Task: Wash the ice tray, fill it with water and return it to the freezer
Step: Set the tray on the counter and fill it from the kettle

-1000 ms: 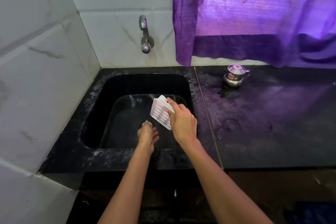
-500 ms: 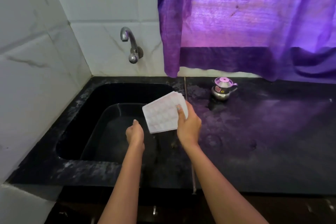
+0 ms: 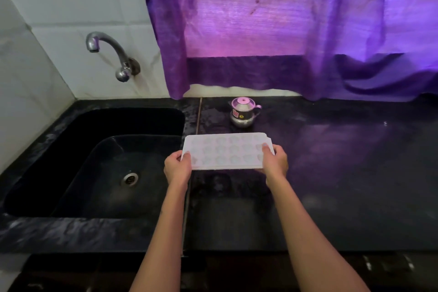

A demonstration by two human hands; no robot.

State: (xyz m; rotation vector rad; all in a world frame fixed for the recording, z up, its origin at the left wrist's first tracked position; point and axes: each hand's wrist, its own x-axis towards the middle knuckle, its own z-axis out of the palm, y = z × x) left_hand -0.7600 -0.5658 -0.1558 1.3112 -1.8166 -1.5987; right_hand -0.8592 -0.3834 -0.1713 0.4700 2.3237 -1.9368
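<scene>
Here, held level over the black stone counter [image 3: 331, 185] just right of the black sink basin [image 3: 47, 161]: a white plastic ice tray with rows of moulded cavities [image 3: 227, 150], cavities up, gripped at its short ends by left hand [image 3: 177, 169] and right hand [image 3: 275, 163], thumbs on top, fingers curled beneath. Behind it, near the purple curtain [image 3: 260, 31], a small steel pot with a red label [image 3: 243, 115], writing too small to read. Above the basin, a curved chrome tap [image 3: 111, 54].

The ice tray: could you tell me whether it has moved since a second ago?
Yes. The ice tray has moved right, from over the sink to above the counter, in front of the small steel pot.
</scene>
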